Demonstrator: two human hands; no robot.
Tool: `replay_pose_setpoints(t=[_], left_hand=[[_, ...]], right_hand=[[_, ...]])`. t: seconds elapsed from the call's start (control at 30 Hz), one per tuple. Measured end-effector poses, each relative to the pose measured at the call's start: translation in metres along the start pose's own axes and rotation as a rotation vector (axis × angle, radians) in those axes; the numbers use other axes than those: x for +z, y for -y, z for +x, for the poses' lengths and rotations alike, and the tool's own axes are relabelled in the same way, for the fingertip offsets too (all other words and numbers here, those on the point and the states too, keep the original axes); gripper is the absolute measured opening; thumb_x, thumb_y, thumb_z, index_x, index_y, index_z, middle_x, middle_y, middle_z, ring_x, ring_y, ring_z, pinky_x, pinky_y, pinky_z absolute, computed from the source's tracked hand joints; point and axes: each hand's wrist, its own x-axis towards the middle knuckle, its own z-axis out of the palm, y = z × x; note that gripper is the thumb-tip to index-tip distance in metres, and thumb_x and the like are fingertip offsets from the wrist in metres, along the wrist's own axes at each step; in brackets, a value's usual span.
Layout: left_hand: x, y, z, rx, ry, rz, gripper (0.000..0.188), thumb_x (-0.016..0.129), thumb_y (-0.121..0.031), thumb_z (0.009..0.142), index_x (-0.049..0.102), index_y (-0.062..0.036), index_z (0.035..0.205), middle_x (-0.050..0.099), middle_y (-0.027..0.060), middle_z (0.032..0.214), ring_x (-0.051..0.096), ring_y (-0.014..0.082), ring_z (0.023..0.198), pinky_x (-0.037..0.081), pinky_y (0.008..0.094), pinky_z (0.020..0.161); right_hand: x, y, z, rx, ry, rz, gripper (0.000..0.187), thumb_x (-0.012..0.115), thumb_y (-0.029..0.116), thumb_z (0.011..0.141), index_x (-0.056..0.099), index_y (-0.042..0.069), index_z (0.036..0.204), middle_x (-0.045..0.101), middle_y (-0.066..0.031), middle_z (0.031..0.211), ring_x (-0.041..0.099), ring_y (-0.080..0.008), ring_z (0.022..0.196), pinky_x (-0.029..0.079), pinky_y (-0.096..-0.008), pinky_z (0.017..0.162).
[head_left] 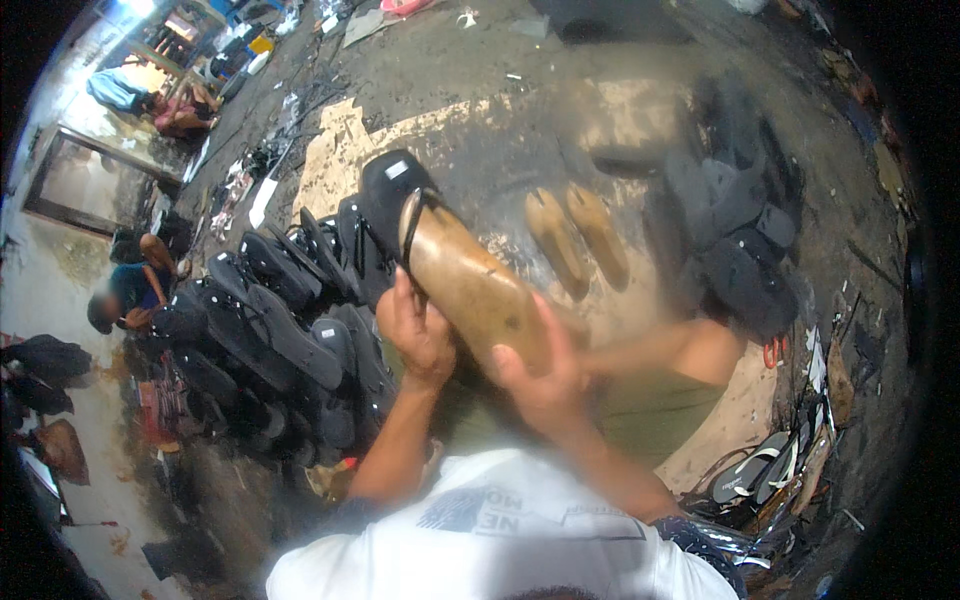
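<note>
In front of me is a tan wooden shoe last (480, 280), tilted with its toe up and to the left. A black sandal (390, 180) sits against its toe end, its strap looped over the last. My right hand (545, 380) is closed round the heel end, thumb on the upper face. My left hand (418, 335) is at the left side, fingertips closed at the lower end of the strap; the exact grip is partly hidden. Beyond them, a second wooden last (557, 245) and a third wooden last (598, 238) lie side by side on the ground.
Rows of black sandals (275, 325) crowd my left. Another pile of black sandals (745, 255) lies at the right, with red-handled scissors (772, 352) nearby. White-strapped sandals (752, 468) lie lower right. Cardboard (335, 150) covers part of the floor. Other people sit at the far left.
</note>
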Motion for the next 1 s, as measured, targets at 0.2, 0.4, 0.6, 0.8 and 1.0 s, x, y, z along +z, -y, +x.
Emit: replay_pose_setpoints(t=[0.2, 0.4, 0.6, 0.8, 1.0], left_hand=[[-0.020, -0.028, 0.103, -0.274, 0.070, -0.910, 0.070, 0.040, -0.053, 0.107, 0.029, -0.0061, 0.158, 0.050, 0.0186, 0.150, 0.053, 0.0379, 0.135, 0.042, 0.0517, 0.113], [0.001, -0.060, 0.128, -0.356, 0.099, -1.148, 0.053, 0.032, -0.052, 0.109, 0.039, -0.0205, 0.152, 0.054, 0.0196, 0.141, 0.060, 0.0417, 0.123, 0.057, 0.0614, 0.094], [0.019, -0.078, 0.089, -0.438, 0.088, -1.105, 0.051, 0.032, -0.053, 0.109, 0.037, -0.0211, 0.149, 0.048, 0.0196, 0.146, 0.057, 0.0385, 0.127, 0.056, 0.0593, 0.095], [0.017, -0.093, 0.089, -0.485, 0.070, -1.044, 0.054, 0.031, -0.054, 0.109, 0.034, -0.0209, 0.152, 0.047, 0.0224, 0.148, 0.057, 0.0379, 0.126, 0.058, 0.0559, 0.095], [0.018, -0.071, 0.026, -0.446, 0.143, -0.341, 0.088, 0.065, -0.038, 0.098, 0.010, -0.0150, 0.161, 0.044, 0.0219, 0.146, 0.055, 0.0289, 0.126, 0.048, 0.0446, 0.106]], right_hand=[[0.001, -0.006, -0.003, -0.076, -0.002, 0.127, 0.066, 0.079, 0.010, 0.086, 0.051, -0.003, 0.144, 0.063, -0.0134, 0.118, 0.064, -0.0217, 0.109, 0.052, -0.0327, 0.093], [0.023, -0.015, -0.019, -0.139, -0.108, 0.188, 0.064, 0.078, 0.014, 0.088, 0.050, -0.005, 0.142, 0.062, -0.0173, 0.123, 0.062, -0.0250, 0.112, 0.050, -0.0362, 0.098], [0.020, -0.015, -0.011, -0.300, -0.139, 0.086, 0.063, 0.076, 0.014, 0.089, 0.047, -0.004, 0.142, 0.061, -0.0216, 0.132, 0.057, -0.0308, 0.121, 0.046, -0.0425, 0.105], [0.030, -0.030, -0.014, -0.269, -0.135, 0.241, 0.065, 0.078, 0.012, 0.086, 0.047, -0.001, 0.142, 0.058, -0.0244, 0.137, 0.057, -0.0366, 0.122, 0.045, -0.0463, 0.105], [0.036, -0.054, 0.003, -0.459, -0.154, -0.138, 0.070, 0.079, 0.014, 0.084, 0.046, 0.002, 0.145, 0.053, -0.0252, 0.140, 0.053, -0.0408, 0.127, 0.040, -0.0487, 0.107]])
